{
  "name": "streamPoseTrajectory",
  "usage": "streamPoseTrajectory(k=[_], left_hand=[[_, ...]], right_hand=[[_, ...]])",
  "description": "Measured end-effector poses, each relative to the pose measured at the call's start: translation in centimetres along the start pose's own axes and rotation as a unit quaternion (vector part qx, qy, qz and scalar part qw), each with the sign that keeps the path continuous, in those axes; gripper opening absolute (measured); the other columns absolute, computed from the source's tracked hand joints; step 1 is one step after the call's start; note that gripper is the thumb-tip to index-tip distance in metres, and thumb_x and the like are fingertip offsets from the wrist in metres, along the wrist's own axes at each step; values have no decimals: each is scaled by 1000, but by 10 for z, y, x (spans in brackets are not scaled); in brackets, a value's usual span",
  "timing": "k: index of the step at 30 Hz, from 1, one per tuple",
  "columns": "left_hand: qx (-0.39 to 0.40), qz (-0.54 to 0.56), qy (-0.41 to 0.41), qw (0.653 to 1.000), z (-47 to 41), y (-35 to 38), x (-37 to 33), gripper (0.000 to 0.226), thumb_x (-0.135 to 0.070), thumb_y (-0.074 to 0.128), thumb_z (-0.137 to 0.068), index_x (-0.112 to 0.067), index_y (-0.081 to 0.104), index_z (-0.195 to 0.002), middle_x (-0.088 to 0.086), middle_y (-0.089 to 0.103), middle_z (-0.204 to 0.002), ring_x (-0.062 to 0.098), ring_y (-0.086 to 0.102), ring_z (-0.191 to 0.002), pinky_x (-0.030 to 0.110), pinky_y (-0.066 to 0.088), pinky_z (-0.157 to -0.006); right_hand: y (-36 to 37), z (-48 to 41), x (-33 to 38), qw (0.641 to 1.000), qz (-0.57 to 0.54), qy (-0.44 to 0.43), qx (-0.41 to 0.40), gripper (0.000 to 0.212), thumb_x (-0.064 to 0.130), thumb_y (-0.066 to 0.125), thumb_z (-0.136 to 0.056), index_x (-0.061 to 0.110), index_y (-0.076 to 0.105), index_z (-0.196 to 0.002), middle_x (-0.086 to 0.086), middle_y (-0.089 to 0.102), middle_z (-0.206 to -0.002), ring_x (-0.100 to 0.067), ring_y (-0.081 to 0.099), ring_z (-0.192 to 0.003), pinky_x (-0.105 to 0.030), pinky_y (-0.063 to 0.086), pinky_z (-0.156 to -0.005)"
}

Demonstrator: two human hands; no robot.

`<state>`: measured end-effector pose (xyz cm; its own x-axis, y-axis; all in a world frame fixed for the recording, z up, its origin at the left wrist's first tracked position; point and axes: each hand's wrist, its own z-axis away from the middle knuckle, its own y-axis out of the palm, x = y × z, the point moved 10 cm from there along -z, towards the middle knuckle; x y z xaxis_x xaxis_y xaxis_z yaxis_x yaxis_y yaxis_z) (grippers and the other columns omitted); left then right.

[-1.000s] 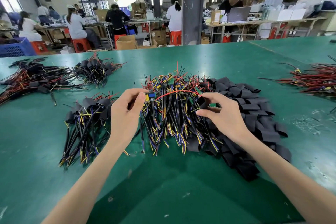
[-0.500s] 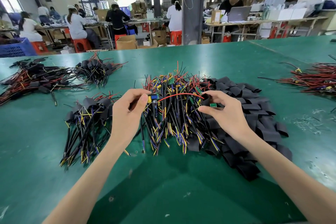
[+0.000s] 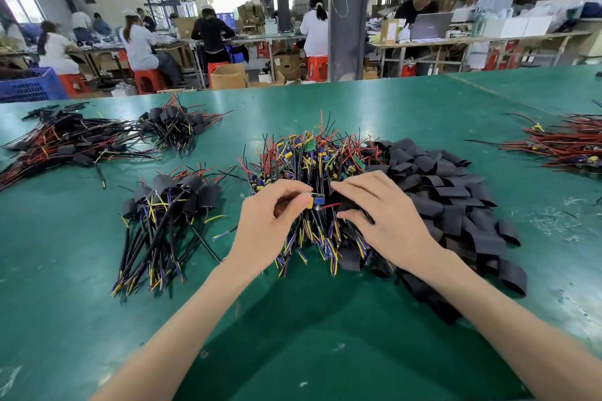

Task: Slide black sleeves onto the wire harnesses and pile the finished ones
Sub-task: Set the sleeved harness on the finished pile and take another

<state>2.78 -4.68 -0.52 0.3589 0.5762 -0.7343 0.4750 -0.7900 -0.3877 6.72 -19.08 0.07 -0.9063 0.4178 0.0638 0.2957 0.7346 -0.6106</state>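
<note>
One harness pinched by left hand | right hand pinches black sleeve

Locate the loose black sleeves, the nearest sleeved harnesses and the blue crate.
Loose black sleeves (image 3: 456, 202): head view, heap's middle.
Nearest sleeved harnesses (image 3: 191, 185): head view, sleeved tops.
Blue crate (image 3: 31, 87): head view, front wall.

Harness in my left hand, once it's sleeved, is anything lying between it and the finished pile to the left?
Nothing visible does. The left hand pinches the harness at the unsleeved heap; between there and the finished pile lies only bare green table, apart from that pile's own stray wire ends.
</note>
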Motion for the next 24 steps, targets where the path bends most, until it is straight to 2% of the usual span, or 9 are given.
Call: streamPoseTrajectory(k=[4, 9, 13, 18, 24], left_hand=[[9, 8, -9, 1000, 2, 5, 1, 22, -11, 64, -88, -33, 64, -89, -14, 69, -83, 8, 61, -76, 24, 46, -72], [24, 5, 1, 1000, 2, 6, -2, 24, -10, 64, -88, -34, 64, -89, -19, 68, -81, -4, 59, -73, 13, 43, -70], [33, 5, 2, 999, 2, 8, 0, 27, -10, 65, -88, -37, 64, -89, -19, 68, -85, -4, 60, -78, 14, 45, -73], [36, 9, 7, 999, 1, 8, 0, 27, -9, 66, -86, -36, 65, -91, -17, 68, -87, -3, 61, -81, 18, 48, -75], [41, 28, -14, 999, 2, 11, 4, 22, -7, 67, -85, -28, 66, -90, -17, 68, -83, -3, 61, -79, 13, 46, -75]], right_hand=[[5, 1, 9, 1000, -15, -10, 15, 42, 12, 76, -78, 3, 65, -117, -8, 65, -103, -22, 47, -95, -35, 44, -87], [2, 0, 4, 999, -43, 15, 9, 42, 12, 74, -77, 3, 65, -117, -6, 66, -104, -21, 49, -94, -33, 45, -85], [4, 1, 6, 998, -61, -2, 24, 42, 11, 75, -77, 5, 65, -117, -4, 67, -105, -24, 55, -95, -31, 44, -89], [7, 0, 4, 992, -116, 23, 52, 46, 10, 76, -76, 7, 63, -120, -3, 67, -102, -16, 51, -98, -25, 41, -89], [8, 1, 1, 984, -154, 58, 63, 47, 11, 77, -74, 11, 64, -119, -2, 66, -101, -14, 51, -96, -27, 42, -88]])
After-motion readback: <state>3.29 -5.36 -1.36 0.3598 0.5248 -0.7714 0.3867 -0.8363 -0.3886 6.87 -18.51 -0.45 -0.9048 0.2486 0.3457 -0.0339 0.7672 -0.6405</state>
